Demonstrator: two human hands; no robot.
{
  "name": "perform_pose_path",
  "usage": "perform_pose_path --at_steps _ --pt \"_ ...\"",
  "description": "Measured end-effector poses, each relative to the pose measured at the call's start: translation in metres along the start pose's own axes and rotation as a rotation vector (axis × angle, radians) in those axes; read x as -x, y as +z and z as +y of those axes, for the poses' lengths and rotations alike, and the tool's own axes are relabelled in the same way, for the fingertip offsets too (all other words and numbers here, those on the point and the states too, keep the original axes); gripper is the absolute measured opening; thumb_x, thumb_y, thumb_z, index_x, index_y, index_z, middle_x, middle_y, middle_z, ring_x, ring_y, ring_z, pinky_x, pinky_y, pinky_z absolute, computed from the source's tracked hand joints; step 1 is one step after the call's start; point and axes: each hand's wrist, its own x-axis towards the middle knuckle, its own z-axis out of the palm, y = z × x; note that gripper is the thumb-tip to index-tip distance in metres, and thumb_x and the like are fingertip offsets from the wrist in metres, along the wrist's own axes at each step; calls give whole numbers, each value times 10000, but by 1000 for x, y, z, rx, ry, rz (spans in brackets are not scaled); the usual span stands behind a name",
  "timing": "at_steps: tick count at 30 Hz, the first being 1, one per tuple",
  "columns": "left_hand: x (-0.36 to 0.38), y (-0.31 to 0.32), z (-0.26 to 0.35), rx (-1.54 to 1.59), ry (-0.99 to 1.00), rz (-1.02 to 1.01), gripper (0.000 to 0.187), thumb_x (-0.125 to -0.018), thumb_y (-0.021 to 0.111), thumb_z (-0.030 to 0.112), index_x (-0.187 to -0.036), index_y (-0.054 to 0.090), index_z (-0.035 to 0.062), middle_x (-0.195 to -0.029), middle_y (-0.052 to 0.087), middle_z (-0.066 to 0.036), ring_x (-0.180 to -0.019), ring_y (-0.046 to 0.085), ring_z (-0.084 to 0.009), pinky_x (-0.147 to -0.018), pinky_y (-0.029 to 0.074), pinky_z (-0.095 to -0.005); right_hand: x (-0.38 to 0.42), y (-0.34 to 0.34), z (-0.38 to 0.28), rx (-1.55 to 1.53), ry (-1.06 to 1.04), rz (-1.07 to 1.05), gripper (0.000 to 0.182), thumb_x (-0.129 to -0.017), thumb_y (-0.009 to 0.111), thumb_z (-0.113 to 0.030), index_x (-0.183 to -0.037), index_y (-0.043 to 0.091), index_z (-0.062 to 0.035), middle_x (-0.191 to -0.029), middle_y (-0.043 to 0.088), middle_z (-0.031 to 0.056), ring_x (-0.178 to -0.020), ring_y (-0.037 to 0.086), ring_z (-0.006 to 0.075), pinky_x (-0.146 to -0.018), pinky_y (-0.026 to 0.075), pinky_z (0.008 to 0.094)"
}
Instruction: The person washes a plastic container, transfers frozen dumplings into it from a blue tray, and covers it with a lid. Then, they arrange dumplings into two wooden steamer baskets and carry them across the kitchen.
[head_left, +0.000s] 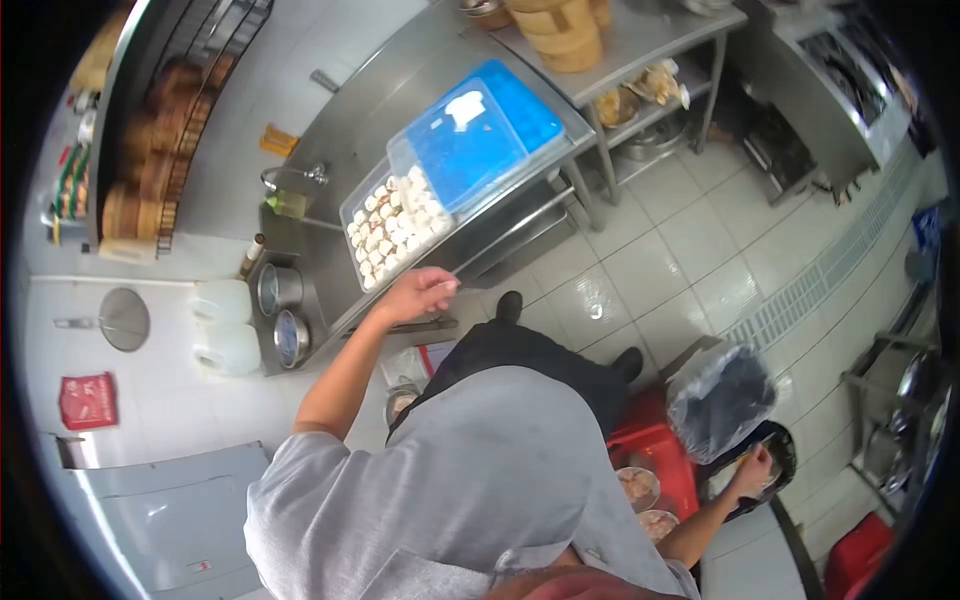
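Observation:
My left hand [425,294] is raised by the counter's front edge, fingers curled into a pinch with a small pale bit at the tips. Just beyond it a clear tray [366,288] holds rows of small white dumpling-like pieces. A clear lid [470,150] overlaps the far end of that tray and a blue tray [535,118]. Low on the right, my right hand [752,470] is over a black tub [783,445] with whitish contents. Its fingers are bent downward and closed; what they grip is hidden. Beside the tub, bowls of pinkish filling [637,487] stand near a red stool [650,435].
A lined waste bin [722,400] stands right behind the tub. Metal pots [280,290] and white jugs [222,325] are at the left end of the steel counter. A bamboo steamer [555,35] sits on the back table. A floor drain grate [825,275] runs along the right.

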Motion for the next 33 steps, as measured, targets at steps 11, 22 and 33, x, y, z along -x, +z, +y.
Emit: perform_pose_path --at_steps 11,22,33 --pt "-18 -213 -181 438 124 552 192 -981 642 165 -1119 686 39 -910 707 -19 -752 635 -83 -679 535 -248 256 73 -621 -924 -334 -748 259 -968 691 -258 -1090 668 -30 -942 715 77 -767 679 166 -589 528 271" --pt "-124 -166 -148 452 253 256 328 -921 647 186 -1149 649 -49 -862 721 -129 -636 716 -177 -600 552 -322 279 110 -726 -927 11 -960 174 -973 667 -196 -1010 607 -37 -850 685 92 -678 688 187 -527 531 287" --pt "-139 -176 -127 561 194 173 241 -958 658 167 -1124 631 -4 -822 670 -61 -624 671 -129 -451 457 -249 284 49 -747 -1153 -317 -1212 225 -887 625 -12 -1110 619 24 -814 711 131 -603 666 160 -511 543 247"
